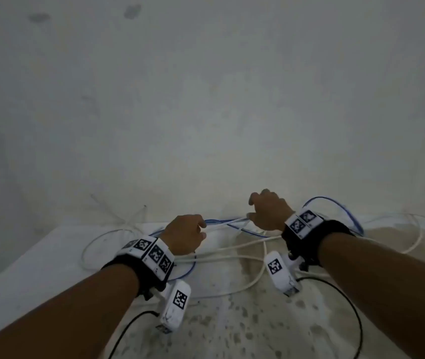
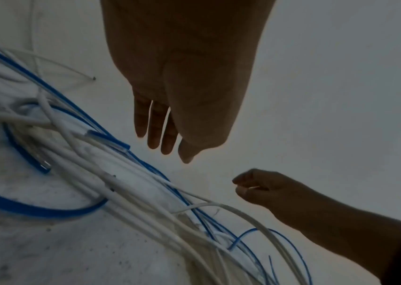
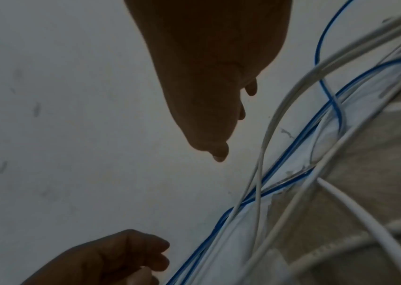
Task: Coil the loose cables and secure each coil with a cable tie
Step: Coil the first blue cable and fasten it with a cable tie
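Note:
Loose white cables point(image 1: 221, 257) and a blue cable point(image 1: 335, 203) lie tangled on the pale tabletop point(image 1: 37, 268) against the wall. My left hand point(image 1: 201, 226) hovers over the left of the tangle. In the left wrist view its fingers point(image 2: 155, 135) hang nearly straight above the white cables point(image 2: 121, 183) and the blue cable point(image 2: 35, 210), holding nothing. My right hand point(image 1: 251, 206) is raised just right of it, fingers curled, thumb tip against a fingertip point(image 3: 220, 154). Nothing shows inside it point(image 2: 238, 187). The cables point(image 3: 280, 108) run beside it, apart.
The grey wall point(image 1: 206, 99) rises right behind the table. Thin pale strands point(image 1: 118, 211) stick up by the wall at the back left. The table's left edge point(image 1: 4, 283) slants toward me. Black cords point(image 1: 348, 307) trail from the wrist units across the mottled front area.

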Tool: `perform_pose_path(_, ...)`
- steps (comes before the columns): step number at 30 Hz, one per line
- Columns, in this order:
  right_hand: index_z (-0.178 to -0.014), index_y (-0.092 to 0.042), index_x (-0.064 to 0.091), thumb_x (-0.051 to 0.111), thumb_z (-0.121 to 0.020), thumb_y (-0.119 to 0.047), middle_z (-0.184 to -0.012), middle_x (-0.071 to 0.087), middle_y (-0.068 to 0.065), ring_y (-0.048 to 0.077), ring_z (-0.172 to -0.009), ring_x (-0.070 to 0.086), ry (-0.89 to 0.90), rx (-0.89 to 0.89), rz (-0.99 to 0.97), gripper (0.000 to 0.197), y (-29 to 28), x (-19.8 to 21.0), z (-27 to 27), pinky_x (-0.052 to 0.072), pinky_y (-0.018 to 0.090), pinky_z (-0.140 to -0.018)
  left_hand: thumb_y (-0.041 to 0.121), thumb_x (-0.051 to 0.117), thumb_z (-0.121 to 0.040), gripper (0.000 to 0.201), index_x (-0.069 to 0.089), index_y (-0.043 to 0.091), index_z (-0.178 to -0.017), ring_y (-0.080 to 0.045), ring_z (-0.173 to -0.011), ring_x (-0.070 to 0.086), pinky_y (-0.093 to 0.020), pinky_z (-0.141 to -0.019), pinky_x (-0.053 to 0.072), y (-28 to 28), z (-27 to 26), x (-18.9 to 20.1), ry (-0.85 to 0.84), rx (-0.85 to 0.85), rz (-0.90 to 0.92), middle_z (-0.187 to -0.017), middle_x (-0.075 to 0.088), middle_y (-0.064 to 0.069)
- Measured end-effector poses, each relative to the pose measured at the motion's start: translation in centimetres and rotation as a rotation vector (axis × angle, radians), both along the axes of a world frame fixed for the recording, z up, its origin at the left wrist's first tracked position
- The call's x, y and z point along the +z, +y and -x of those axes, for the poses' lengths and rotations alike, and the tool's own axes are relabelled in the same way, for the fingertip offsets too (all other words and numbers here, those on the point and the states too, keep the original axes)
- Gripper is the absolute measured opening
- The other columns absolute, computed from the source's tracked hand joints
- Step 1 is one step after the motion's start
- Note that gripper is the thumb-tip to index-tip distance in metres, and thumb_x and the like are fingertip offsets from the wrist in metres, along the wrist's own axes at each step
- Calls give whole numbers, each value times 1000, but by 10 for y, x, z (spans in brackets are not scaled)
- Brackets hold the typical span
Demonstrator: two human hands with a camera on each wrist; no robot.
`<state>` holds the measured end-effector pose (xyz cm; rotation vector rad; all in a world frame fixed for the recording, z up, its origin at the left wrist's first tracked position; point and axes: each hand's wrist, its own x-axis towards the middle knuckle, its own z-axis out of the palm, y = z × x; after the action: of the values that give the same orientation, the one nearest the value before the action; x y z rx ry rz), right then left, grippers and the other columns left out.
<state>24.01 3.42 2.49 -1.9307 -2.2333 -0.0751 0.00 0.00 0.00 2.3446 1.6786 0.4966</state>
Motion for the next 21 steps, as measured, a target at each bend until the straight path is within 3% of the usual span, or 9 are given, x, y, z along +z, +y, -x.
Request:
perform_pose_path(2, -125, -10, 55, 50, -99, -40, -129, 53, 14, 33, -117, 53, -8, 10, 66, 40, 25, -4, 9, 45, 42, -99, 28, 57, -97, 30, 59, 13, -122, -21, -108, 58, -34, -96, 46, 16, -1, -8, -14, 8, 17, -119, 63, -4)
perform_pose_path(5, -101, -5, 65, 54, -97, -35, -109, 67, 12, 31, -98, 63, 17, 28, 92, 32, 55, -13, 18, 48, 32, -77, 28, 57, -96, 26, 62, 12, -117, -21, -106, 58, -31, -93, 46, 35, -4, -17, -41, -7, 47, -116, 63, -5)
perform_pose_path(8, -67, -9, 53, 61, -94, -32, -71, 61, 5, 24, -68, 59, -40, -4, 101, 36, 68, -26, 23, 44, 27, -57, 27, 58, -96, 23, 64, 13, -112, -21, -105, 57, -28, -89, 44, 47, -3, -22, -78, -2, 28, -113, 63, -5)
perform_pose_path(10, -59, -13, 48, 66, -91, -37, -63, 56, 4, 18, -56, 54, -92, 16, 167, 44, 70, -34, 28, 47, 29, -57, 26, 58, -96, 22, 64, 12, -111, -21, -104, 58, -28, -89, 44, 53, -3, -25, -93, 1, 16, -112, 63, -5)
perform_pose_path(12, -64, -10, 55, 69, -87, -44, -70, 60, 6, 19, -57, 54, -163, 31, 209, 43, 68, -40, 32, 51, 32, -60, 26, 58, -96, 21, 64, 12, -110, -21, -104, 58, -28, -88, 45, 55, -1, -28, -105, 7, 7, -110, 63, -5)
perform_pose_path(15, -87, -7, 66, 72, -84, -44, -81, 65, 8, 25, -74, 63, -212, 45, 196, 37, 67, -47, 34, 48, 30, -62, 26, 59, -95, 21, 64, 12, -109, -21, -103, 58, -30, -90, 46, 54, 1, -34, -114, 22, 11, -108, 64, -4)
perform_pose_path(18, -84, -12, 60, 69, -87, -36, -79, 60, 5, 24, -76, 58, -276, 56, 174, 26, 66, -49, 38, 44, 30, -68, 25, 59, -95, 20, 65, 12, -109, -22, -104, 59, -31, -91, 47, 53, 3, -36, -128, 20, 22, -109, 64, -5)
perform_pose_path(21, -94, -10, 64, 59, -91, -27, -97, 63, 9, 28, -90, 58, -300, 58, 116, 18, 65, -50, 40, 40, 37, -80, 24, 60, -94, 19, 65, 13, -109, -22, -104, 59, -30, -91, 47, 53, 3, -32, -137, 33, 1, -110, 65, -5)
